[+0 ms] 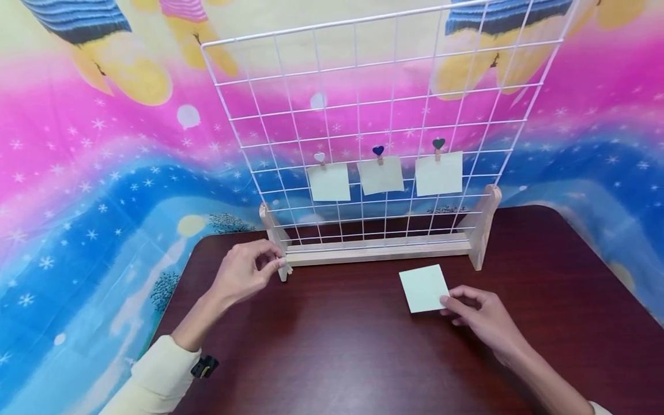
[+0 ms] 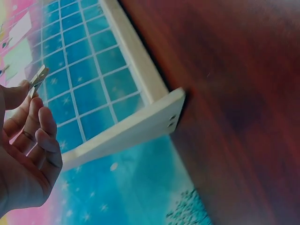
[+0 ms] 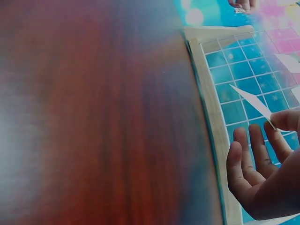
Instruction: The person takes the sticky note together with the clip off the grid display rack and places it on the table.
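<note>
My left hand (image 1: 248, 270) pinches a small wooden clothespin (image 2: 38, 80) between thumb and fingertip, in front of the rack's left foot. On the right, my other hand (image 1: 485, 317) holds a pale square paper note (image 1: 424, 289) by its right edge, thumb on top. The note is above the table, in front of the rack's lower rail. Behind both hands stands a white wire grid (image 1: 358, 105). Three similar notes hang from it in a row: a left note (image 1: 330, 183), a middle note (image 1: 381, 176) and a right note (image 1: 439, 175), each under a heart-topped clip.
The grid stands in a wooden base (image 1: 378, 251) with upright side feet near the back of the dark red-brown table (image 1: 342, 346). A colourful printed cloth (image 1: 93, 173) hangs behind and around the table. A black device (image 1: 204, 366) sits at my left cuff.
</note>
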Demonstrator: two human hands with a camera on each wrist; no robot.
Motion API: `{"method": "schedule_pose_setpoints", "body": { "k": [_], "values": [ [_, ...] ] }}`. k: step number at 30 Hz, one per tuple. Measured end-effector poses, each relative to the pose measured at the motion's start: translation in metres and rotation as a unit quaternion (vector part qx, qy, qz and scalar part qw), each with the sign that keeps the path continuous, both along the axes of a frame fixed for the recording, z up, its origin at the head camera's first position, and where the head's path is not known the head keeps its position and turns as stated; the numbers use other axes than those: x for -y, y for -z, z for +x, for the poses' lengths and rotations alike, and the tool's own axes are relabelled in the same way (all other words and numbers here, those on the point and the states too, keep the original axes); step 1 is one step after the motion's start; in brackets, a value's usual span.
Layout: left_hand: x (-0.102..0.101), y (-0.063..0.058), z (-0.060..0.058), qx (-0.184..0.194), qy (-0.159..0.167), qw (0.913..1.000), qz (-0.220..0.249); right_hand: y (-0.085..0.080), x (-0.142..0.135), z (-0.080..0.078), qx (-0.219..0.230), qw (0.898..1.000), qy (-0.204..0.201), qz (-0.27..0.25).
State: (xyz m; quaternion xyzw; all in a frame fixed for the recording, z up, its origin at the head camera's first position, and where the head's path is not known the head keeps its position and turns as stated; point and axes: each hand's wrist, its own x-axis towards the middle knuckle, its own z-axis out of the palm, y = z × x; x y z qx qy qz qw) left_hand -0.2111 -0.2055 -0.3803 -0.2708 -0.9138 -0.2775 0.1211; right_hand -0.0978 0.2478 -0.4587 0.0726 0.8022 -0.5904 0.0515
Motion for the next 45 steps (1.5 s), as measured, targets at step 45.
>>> {"method": "schedule_pose_setpoints", "body": {
  "k": [45],
  "values": [
    [-0.067, 0.091, 0.026, 0.180, 0.023, 0.9764, -0.117, 0.005, -0.019, 0.013, 0.041, 0.967, -0.119, 0.220]
  ]
}}
